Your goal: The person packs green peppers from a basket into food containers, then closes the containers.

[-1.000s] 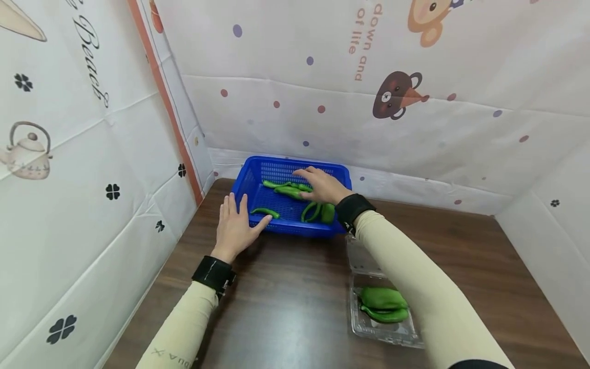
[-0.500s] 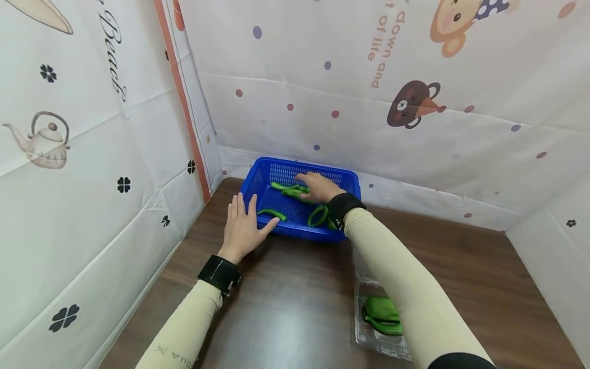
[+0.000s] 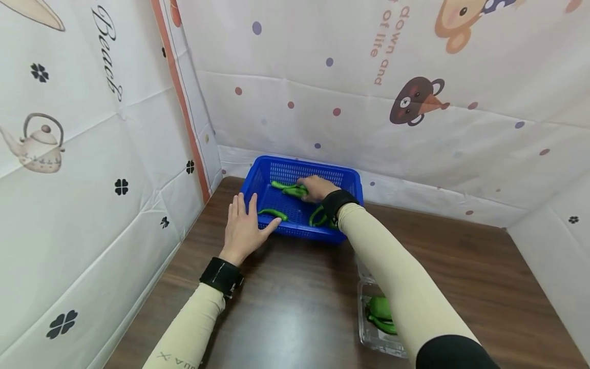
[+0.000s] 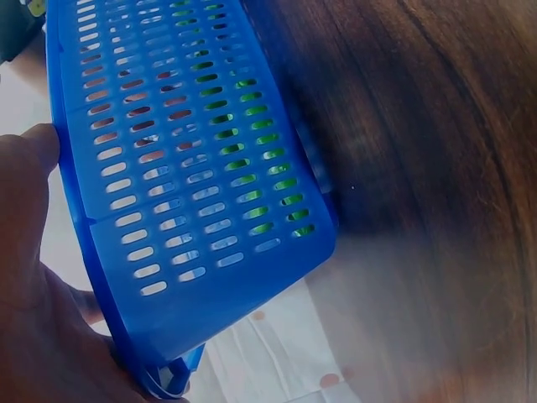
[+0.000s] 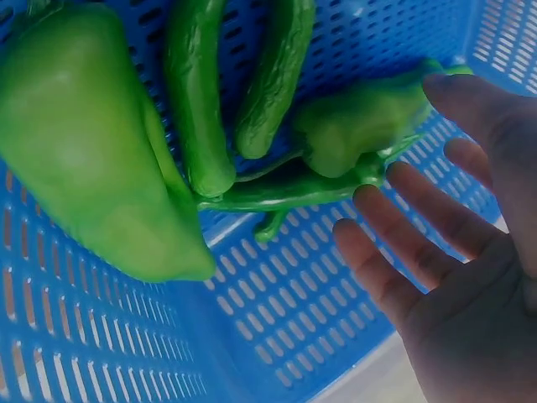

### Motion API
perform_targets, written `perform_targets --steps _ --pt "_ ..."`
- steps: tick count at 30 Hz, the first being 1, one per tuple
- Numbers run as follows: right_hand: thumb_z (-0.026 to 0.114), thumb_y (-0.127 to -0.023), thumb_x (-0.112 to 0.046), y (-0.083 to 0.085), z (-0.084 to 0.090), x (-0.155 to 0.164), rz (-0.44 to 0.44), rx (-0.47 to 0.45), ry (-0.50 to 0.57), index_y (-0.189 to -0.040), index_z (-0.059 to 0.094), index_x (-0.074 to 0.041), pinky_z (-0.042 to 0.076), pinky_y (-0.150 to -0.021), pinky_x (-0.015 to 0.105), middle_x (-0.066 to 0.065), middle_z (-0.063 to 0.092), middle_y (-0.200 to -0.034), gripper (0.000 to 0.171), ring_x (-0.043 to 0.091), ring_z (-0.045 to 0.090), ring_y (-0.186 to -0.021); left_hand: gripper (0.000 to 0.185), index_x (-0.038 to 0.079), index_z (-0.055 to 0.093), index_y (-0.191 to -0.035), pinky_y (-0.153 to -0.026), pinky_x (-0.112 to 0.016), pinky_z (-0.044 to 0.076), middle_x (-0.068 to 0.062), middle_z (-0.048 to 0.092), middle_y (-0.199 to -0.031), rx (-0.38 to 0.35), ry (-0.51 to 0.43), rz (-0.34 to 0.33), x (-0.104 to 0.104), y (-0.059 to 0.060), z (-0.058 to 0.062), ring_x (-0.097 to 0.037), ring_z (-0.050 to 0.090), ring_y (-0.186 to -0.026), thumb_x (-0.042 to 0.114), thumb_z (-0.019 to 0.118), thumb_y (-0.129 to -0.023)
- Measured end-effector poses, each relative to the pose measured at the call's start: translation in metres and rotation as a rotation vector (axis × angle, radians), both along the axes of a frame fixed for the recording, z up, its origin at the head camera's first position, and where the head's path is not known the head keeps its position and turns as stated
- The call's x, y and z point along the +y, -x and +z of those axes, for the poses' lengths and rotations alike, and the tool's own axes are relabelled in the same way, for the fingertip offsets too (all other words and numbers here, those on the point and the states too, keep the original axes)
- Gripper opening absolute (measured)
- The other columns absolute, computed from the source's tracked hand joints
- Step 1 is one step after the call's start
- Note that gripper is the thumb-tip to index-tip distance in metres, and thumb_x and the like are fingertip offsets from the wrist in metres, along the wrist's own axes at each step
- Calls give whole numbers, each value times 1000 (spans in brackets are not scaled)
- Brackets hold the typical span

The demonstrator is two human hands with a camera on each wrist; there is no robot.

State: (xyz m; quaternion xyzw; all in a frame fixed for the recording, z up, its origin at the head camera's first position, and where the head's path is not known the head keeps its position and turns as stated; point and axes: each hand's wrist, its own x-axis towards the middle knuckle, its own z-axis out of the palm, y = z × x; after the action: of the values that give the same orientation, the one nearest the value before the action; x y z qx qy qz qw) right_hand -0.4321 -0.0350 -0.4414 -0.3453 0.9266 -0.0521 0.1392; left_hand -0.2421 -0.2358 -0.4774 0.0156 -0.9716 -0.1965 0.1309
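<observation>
A blue slotted basket (image 3: 350, 179) stands at the back of the wooden table and holds several green peppers (image 3: 273, 212). My left hand (image 3: 243, 225) lies flat on the table, its thumb against the basket's front wall (image 4: 193, 210). My right hand (image 3: 308, 185) reaches into the basket over a pair of long peppers (image 3: 290, 189). In the right wrist view, that hand (image 5: 403, 143) has loosely extended fingers (image 5: 394, 260) just beside a small pepper (image 5: 352, 126), gripping nothing. A big pepper (image 5: 92, 159) and two long ones (image 5: 197, 109) lie to the left.
A clear plastic clamshell box (image 3: 369, 335) with green peppers (image 3: 380, 310) inside sits on the table at front right, partly hidden by my right sleeve. Patterned sheet walls (image 3: 115, 154) close in the left, back and right sides. Bare table (image 3: 286, 297) lies in front.
My right hand has moved slightly further back and left in the basket, settling over the long peppers. The left hand has stayed put against the basket.
</observation>
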Motion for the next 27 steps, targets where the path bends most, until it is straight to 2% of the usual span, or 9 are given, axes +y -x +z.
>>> perform_targets --steps 8,16,27 --pt "70 -100 -18 0 -3 -9 4 -16 -60 -150 52 -9 47 -107 49 15 59 -144 54 32 54 -133 104 3 27 -161 -125 -58 10 -32 18 -165 -2 -6 12 -1 -2 -1 -46 9 -155 75 54 -91" --pt "72 -98 -19 0 -14 -13 7 53 -110 -147 55 -10 52 -100 49 14 65 -133 53 30 60 -122 105 2 29 -160 -125 -57 11 -32 18 -165 -2 -19 10 0 1 -3 -45 10 -155 77 53 -91" --pt "74 -96 -15 7 -23 -14 15 125 -103 -136 65 -8 54 -83 45 13 70 -113 42 27 64 -98 103 2 31 -160 -126 -54 9 -32 20 -164 9 -22 7 -5 5 -5 -45 12 -155 76 54 -91"
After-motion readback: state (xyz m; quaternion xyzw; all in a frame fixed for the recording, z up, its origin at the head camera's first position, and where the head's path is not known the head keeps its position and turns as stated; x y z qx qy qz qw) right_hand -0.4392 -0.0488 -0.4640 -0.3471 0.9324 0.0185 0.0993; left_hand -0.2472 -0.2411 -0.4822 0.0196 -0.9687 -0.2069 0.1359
